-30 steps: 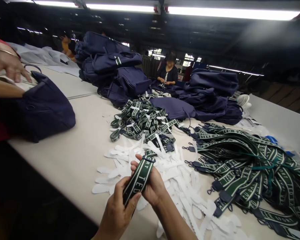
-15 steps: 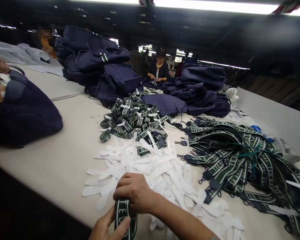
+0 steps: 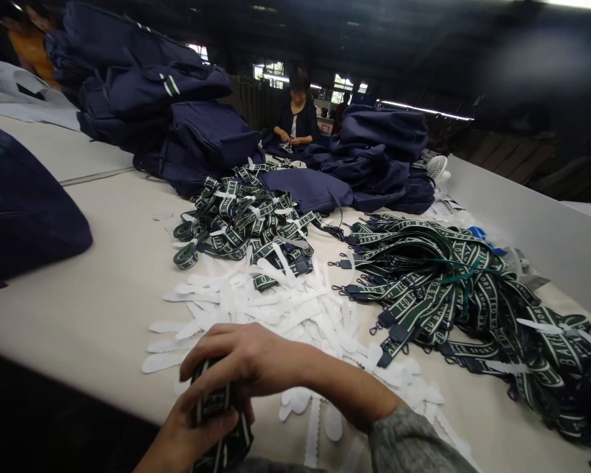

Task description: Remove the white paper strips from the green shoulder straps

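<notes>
A dark green strap with white lettering (image 3: 215, 402) is folded into a bundle near the table's front edge. My left hand (image 3: 190, 420) grips the bundle from below, thumb pressed across its lettered face. Over its top curls my right hand (image 3: 246, 358), fingers closed around the upper end and partly hiding it. Just beyond my hands spreads a heap of white notched strips (image 3: 276, 315). Behind the strips lies a pile of straps (image 3: 241, 223), folded and banded with such strips. To the right, long straps with metal clips (image 3: 438, 295) lie in a loose bunch, tied with a green band.
Navy bags (image 3: 148, 112) are stacked at the back left, and more navy bags (image 3: 384, 151) at the back right. Another navy bag (image 3: 24, 210) stands at the left edge. A co-worker (image 3: 298, 118) sits at the far end. A white partition (image 3: 517, 236) borders the right side.
The view has shifted, so the table's things sit further left and higher. My hands have closed together over the strap bundle, hiding more of its lettering. The hands at the left bag have left view.
</notes>
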Tool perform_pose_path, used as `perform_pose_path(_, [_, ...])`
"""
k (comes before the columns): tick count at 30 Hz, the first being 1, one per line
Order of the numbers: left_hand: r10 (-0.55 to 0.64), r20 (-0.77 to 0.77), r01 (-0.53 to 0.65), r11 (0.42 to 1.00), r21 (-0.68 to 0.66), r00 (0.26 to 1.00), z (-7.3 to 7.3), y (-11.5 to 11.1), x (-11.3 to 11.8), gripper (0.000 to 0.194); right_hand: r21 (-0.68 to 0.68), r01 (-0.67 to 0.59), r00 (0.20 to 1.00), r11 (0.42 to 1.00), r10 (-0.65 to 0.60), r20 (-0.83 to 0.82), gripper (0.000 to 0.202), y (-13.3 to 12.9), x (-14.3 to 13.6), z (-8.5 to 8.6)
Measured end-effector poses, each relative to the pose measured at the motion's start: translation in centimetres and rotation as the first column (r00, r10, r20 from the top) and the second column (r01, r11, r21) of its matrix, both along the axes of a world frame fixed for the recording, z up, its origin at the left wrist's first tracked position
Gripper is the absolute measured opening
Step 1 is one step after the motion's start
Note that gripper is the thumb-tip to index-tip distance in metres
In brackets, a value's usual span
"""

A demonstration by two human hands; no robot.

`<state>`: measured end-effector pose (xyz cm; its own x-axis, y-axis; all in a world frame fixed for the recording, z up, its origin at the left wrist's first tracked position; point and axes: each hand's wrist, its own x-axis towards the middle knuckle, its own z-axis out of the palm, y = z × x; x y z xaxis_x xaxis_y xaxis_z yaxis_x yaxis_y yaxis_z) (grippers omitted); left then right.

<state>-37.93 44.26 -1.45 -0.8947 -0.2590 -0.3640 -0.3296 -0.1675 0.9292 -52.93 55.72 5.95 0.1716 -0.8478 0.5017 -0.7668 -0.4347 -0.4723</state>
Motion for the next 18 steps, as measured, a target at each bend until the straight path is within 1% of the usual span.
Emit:
perform_pose_path(1, [-0.086, -0.022, 0.088, 0.985, 0.147, 0.996, 0.9, 0.3, -0.4, 0.045, -0.019, 0.021, 0.991, 1.000, -0.018, 0.130, 0.022, 0.0, -0.4, -0.3])
perform_pose_path(2, [-0.149, -0.043, 0.155, 0.954, 0.256, 0.988, 1.7, 0.5, -0.7, 0.046, -0.029, 0.051, 0.963, 0.998, -0.042, 0.266, 0.021, -0.1, -0.7, -0.8])
perform_pose_path(3, [-0.174, -0.050, 0.181, 0.930, 0.320, 0.984, 2.4, 0.7, -1.1, 0.046, -0.035, 0.095, 0.915, 0.995, -0.073, 0.396, 0.020, -0.3, -1.0, -1.4])
perform_pose_path(4, [-0.167, -0.047, 0.173, 0.925, 0.338, 0.985, 2.8, 0.8, -1.5, 0.045, -0.035, 0.157, 0.852, 0.987, -0.117, 0.510, 0.019, -0.6, -1.3, -2.1])
perform_pose_path(5, [-0.141, -0.043, 0.148, 0.936, 0.319, 0.989, 3.1, 0.8, -1.9, 0.043, -0.032, 0.239, 0.775, 0.971, -0.170, 0.609, 0.019, -0.9, -1.5, -2.8])
perform_pose_path(6, [-0.111, -0.047, 0.120, 0.955, 0.273, 0.993, 3.1, 0.9, -2.2, 0.043, -0.021, 0.337, 0.685, 0.941, -0.230, 0.691, 0.017, -1.2, -1.7, -3.5])
perform_pose_path(8, [-0.081, -0.071, 0.090, 0.985, 0.144, 0.994, 2.6, 1.0, -2.7, 0.045, 0.031, 0.521, 0.482, 0.853, -0.324, 0.814, 0.011, -1.7, -1.8, -4.8])
perform_pose_path(9, [-0.093, -0.090, 0.099, 0.993, 0.067, 0.992, 2.2, 1.2, -2.8, 0.046, 0.084, 0.577, 0.364, 0.812, -0.348, 0.864, 0.018, -1.9, -1.7, -5.4])
perform_pose_path(10, [-0.118, -0.105, 0.117, 0.993, -0.016, 0.987, 1.6, 1.4, -2.9, 0.046, 0.157, 0.601, 0.226, 0.784, -0.355, 0.907, 0.029, -2.0, -1.5, -5.9])
perform_pose_path(11, [-0.139, -0.112, 0.129, 0.987, -0.093, 0.984, 0.9, 1.7, -2.9, 0.046, 0.246, 0.588, 0.064, 0.771, -0.347, 0.936, 0.040, -2.0, -1.2, -6.4])
perform_pose_path(12, [-0.153, -0.108, 0.135, 0.977, -0.163, 0.982, 0.2, 2.0, -2.9, 0.046, 0.340, 0.531, -0.118, 0.776, -0.329, 0.937, 0.046, -2.0, -0.9, -6.9])
perform_pose_path(13, [-0.155, -0.092, 0.132, 0.966, -0.223, 0.984, -0.5, 2.3, -3.0, 0.047, 0.420, 0.440, -0.302, 0.794, -0.310, 0.902, 0.047, -2.0, -0.6, -7.4])
perform_pose_path(14, [-0.147, -0.067, 0.123, 0.953, -0.276, 0.987, -1.2, 2.7, -3.0, 0.049, 0.467, 0.347, -0.462, 0.813, -0.285, 0.840, 0.044, -2.0, -0.4, -7.9])
perform_pose_path(15, [-0.132, -0.042, 0.111, 0.940, -0.323, 0.990, -1.9, 3.0, -3.0, 0.053, 0.488, 0.271, -0.588, 0.830, -0.259, 0.766, 0.038, -2.1, -0.3, -8.5])
perform_pose_path(16, [-0.113, -0.021, 0.097, 0.924, -0.369, 0.993, -2.4, 3.2, -3.1, 0.057, 0.495, 0.214, -0.683, 0.842, -0.233, 0.692, 0.030, -2.2, -0.3, -9.0])
perform_pose_path(17, [-0.091, 0.003, 0.084, 0.905, -0.417, 0.996, -3.0, 3.4, -3.2, 0.062, 0.489, 0.170, -0.747, 0.855, -0.212, 0.630, 0.022, -2.2, -0.5, -9.5])
perform_pose_path(18, [-0.067, 0.029, 0.073, 0.888, -0.454, 0.997, -3.5, 3.5, -3.3, 0.066, 0.481, 0.137, -0.790, 0.866, -0.197, 0.581, 0.015, -2.2, -0.7, -9.9])
